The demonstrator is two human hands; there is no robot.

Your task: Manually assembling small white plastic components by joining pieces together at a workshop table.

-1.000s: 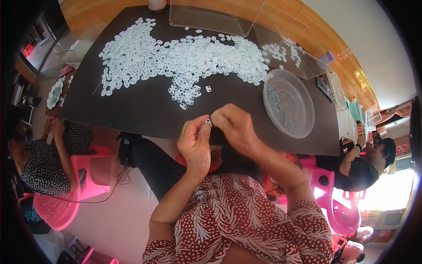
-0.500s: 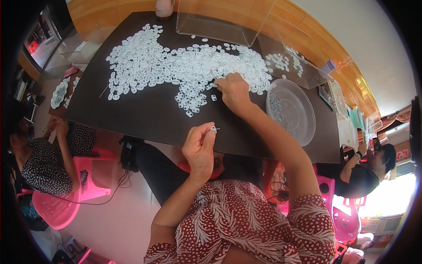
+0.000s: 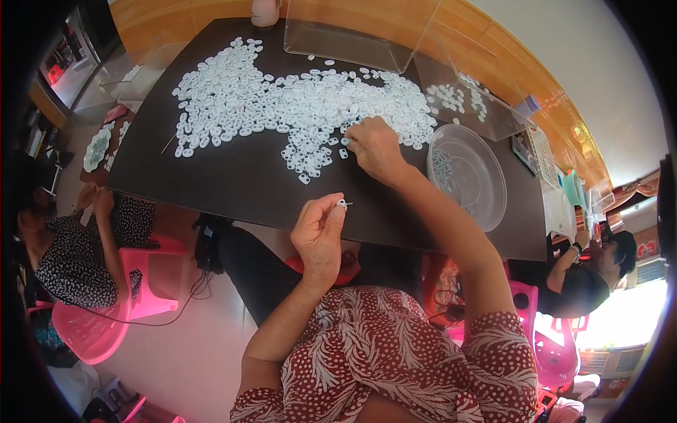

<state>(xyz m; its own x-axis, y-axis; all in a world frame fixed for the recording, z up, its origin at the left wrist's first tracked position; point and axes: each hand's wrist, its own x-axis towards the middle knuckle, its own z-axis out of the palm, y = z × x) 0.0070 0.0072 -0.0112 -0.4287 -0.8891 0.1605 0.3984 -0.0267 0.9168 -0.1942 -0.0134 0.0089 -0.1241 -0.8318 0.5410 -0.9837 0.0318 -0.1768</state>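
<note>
My left hand [image 3: 319, 236], above the table's near edge, pinches a small white plastic piece [image 3: 342, 203] between thumb and forefinger. A thin metal pin or screw sticks out of this piece toward the right. Reaching forward, my right hand [image 3: 377, 146] has its fingers drawn together at the near edge of a large heap of small white oval pieces [image 3: 310, 99]. One white piece shows right by its fingertips; whether anything is gripped there is hidden. Smaller white two-holed pieces [image 3: 303, 158] lie in a cluster left of that hand, a few of them loose beside it.
A clear round tub [image 3: 486, 211] with metal screws stands at the right of the dark table [image 3: 233, 180]. Clear plastic boxes [image 3: 345, 49] and a pink jar [image 3: 265, 13] are at the back. People sit on pink chairs [image 3: 92, 328] at both sides.
My right fingertips have shifted slightly within the near edge of the heap, and loose pieces beside them have moved a little. The left hand keeps its piece in almost the same place.
</note>
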